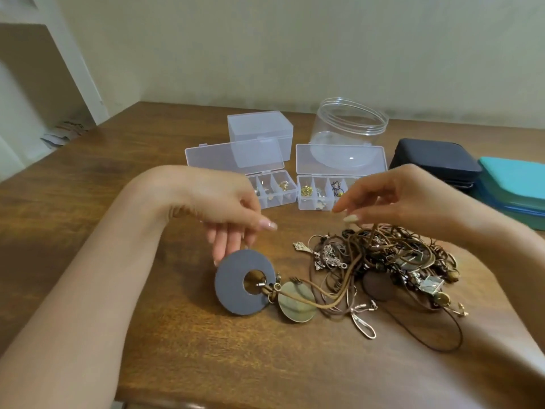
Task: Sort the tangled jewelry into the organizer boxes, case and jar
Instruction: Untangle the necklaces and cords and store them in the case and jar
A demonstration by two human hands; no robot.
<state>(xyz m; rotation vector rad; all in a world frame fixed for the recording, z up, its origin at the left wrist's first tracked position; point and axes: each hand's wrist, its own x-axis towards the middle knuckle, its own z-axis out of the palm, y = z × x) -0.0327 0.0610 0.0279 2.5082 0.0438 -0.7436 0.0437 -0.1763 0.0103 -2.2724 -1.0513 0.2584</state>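
Currently brown cord (371, 235) is pinched by right hand (413, 196); left hand (224, 208) loose at grey disc pendant (234, 290). Pendant should be pinned, cord eased out.

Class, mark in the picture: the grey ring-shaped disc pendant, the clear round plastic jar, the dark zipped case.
Grey ring-shaped disc pendant (228, 283), head view, left of hole.
Clear round plastic jar (339, 129), head view, front wall.
Dark zipped case (433, 156), head view, lid.

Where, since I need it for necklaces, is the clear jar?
Head view: the clear jar sits far back, right of centre, behind the right organizer box, between the closed clear box and the dark case.
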